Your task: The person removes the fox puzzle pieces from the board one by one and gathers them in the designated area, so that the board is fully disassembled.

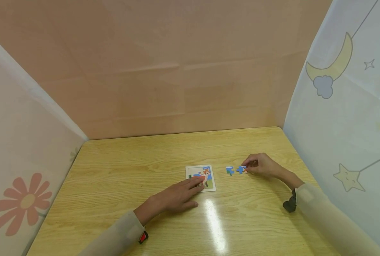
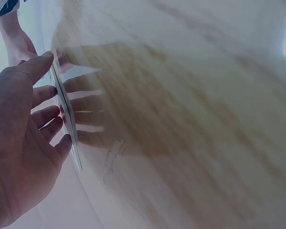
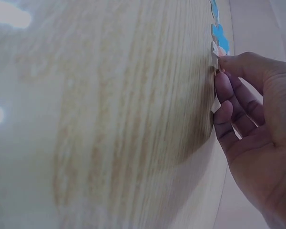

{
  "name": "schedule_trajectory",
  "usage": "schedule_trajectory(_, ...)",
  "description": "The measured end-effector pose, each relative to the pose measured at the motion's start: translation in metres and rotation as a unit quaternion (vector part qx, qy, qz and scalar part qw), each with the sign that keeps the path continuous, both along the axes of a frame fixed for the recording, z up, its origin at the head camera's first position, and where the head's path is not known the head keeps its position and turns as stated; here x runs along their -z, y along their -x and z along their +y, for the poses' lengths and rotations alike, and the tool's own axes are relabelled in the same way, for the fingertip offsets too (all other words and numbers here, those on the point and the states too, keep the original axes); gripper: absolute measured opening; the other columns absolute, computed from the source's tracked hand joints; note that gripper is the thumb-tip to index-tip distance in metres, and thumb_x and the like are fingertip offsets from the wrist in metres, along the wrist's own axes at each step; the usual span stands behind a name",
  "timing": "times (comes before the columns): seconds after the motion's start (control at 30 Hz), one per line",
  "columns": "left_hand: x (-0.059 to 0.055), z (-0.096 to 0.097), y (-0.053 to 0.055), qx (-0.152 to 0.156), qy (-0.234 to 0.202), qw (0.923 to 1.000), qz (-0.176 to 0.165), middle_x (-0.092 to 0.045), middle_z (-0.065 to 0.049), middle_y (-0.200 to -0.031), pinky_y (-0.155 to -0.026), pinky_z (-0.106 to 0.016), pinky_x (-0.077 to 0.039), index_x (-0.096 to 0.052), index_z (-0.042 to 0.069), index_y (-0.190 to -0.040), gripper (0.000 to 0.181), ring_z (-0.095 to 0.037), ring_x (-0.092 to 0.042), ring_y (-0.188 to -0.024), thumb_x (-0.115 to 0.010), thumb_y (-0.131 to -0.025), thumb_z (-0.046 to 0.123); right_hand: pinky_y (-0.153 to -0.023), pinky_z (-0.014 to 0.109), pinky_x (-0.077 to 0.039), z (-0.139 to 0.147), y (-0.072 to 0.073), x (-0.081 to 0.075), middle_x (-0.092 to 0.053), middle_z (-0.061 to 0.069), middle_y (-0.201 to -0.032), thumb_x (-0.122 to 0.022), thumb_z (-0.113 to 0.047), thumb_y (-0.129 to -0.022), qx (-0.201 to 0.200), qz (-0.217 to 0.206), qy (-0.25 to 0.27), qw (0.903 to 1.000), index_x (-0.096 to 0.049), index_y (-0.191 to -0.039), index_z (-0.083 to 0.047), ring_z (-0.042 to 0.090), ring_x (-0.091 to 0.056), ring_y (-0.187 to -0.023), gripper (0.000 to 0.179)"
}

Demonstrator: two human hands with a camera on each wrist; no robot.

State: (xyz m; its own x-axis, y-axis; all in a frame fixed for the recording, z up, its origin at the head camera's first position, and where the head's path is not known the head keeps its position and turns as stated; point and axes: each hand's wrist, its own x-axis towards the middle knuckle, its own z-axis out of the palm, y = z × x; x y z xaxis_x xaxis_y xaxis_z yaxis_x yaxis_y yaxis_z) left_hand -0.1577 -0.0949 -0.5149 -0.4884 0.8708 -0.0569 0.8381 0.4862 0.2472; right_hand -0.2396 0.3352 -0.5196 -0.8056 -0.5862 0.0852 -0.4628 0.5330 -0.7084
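Observation:
A small square jigsaw puzzle tray (image 1: 213,180) with a pale rim lies on the table, showing part of a fox picture. Over its lower left part rests my left hand (image 1: 178,195), fingers nearly straight, hiding some of the picture. In the left wrist view, the fingertips meet the tray's edge. To the right of the tray, my right hand (image 1: 261,165) pinches a small orange, white and blue puzzle piece (image 3: 222,50) between thumb and finger, low at the tabletop. A blue puzzle piece (image 1: 239,170) sits right beside it. Another blue and green puzzle piece (image 1: 229,170) lies between that and the tray.
The wooden table (image 1: 119,160) ends at an orange-brown backdrop (image 1: 177,89). White printed sheets stand at the left (image 1: 17,124) and right (image 1: 343,117) sides. A bright light reflection falls on the tabletop in front of the tray.

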Motion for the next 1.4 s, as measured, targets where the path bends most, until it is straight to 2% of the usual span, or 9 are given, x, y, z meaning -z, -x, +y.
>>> schedule_trajectory(0.2,0.001,-0.001,0.000,0.000,-0.001,1.0000,0.006,-0.018,-0.009,-0.177,-0.129,-0.043,-0.030,-0.034,0.010,-0.167,0.066,-0.028,-0.024,-0.161,-0.052,-0.112,0.042,-0.075,0.024,-0.061,0.000,0.001,0.002,-0.077,0.005,-0.102,-0.080,-0.002,-0.093,0.003,0.011,0.001,0.9999,-0.081,-0.108,-0.006,0.011,-0.070,-0.086,0.016)
schedule_trajectory(0.5,-0.001,0.001,0.002,0.003,0.002,0.9997,0.025,-0.021,-0.009,-0.177,-0.129,-0.042,-0.030,-0.032,0.009,-0.167,0.068,-0.027,-0.028,-0.160,-0.052,-0.112,0.043,-0.071,0.025,-0.060,-0.008,0.004,-0.005,-0.077,0.005,-0.103,-0.081,0.003,-0.090,0.004,0.043,0.000,0.9991,-0.080,-0.107,-0.005,0.012,-0.070,-0.087,0.019)
schedule_trajectory(0.67,0.000,0.003,0.002,0.000,0.002,0.9996,0.028,-0.022,-0.010,-0.176,-0.129,-0.044,-0.029,-0.031,0.010,-0.168,0.069,-0.029,-0.026,-0.161,-0.053,-0.112,0.043,-0.068,0.027,-0.060,-0.019,0.008,-0.009,-0.077,0.007,-0.103,-0.081,0.005,-0.089,-0.018,0.047,0.011,0.9987,-0.080,-0.107,-0.002,0.010,-0.069,-0.084,0.019)
schedule_trajectory(0.83,-0.001,0.007,0.001,-0.005,0.013,0.9998,0.016,-0.020,-0.011,-0.176,-0.131,-0.043,-0.024,-0.028,0.011,-0.169,0.072,-0.029,-0.021,-0.163,-0.051,-0.112,0.047,-0.067,0.027,-0.057,-0.033,0.011,-0.012,-0.077,0.008,-0.102,-0.079,0.005,-0.091,-0.040,0.037,0.016,0.9984,-0.079,-0.106,-0.002,0.012,-0.067,-0.079,0.017)
schedule_trajectory(0.93,-0.002,0.010,0.001,-0.008,0.016,0.9998,0.010,-0.020,-0.010,-0.177,-0.131,-0.044,-0.023,-0.028,0.011,-0.169,0.072,-0.028,-0.019,-0.163,-0.049,-0.112,0.049,-0.067,0.027,-0.056,-0.043,0.013,-0.014,-0.076,0.007,-0.102,-0.079,0.003,-0.092,-0.051,0.033,0.013,0.9981,-0.079,-0.106,-0.003,0.013,-0.067,-0.080,0.016)
schedule_trajectory(1.17,0.003,0.012,0.003,-0.014,0.027,0.9995,0.005,-0.014,-0.008,-0.178,-0.132,-0.045,-0.021,-0.022,0.014,-0.171,0.074,-0.025,-0.013,-0.164,-0.042,-0.112,0.054,-0.068,0.028,-0.059,-0.064,0.019,-0.014,-0.076,0.011,-0.104,-0.079,0.002,-0.093,-0.082,0.034,0.015,0.9959,-0.078,-0.107,-0.001,0.017,-0.070,-0.087,0.015)
schedule_trajectory(1.4,0.006,0.014,0.004,-0.009,0.027,0.9995,0.014,-0.015,-0.009,-0.178,-0.132,-0.044,-0.022,-0.024,0.014,-0.170,0.074,-0.026,-0.015,-0.164,-0.044,-0.112,0.054,-0.070,0.030,-0.058,-0.084,0.024,-0.015,-0.076,0.011,-0.108,-0.077,0.004,-0.092,-0.103,0.037,0.009,0.9939,-0.080,-0.112,-0.002,0.022,-0.069,-0.091,0.020)
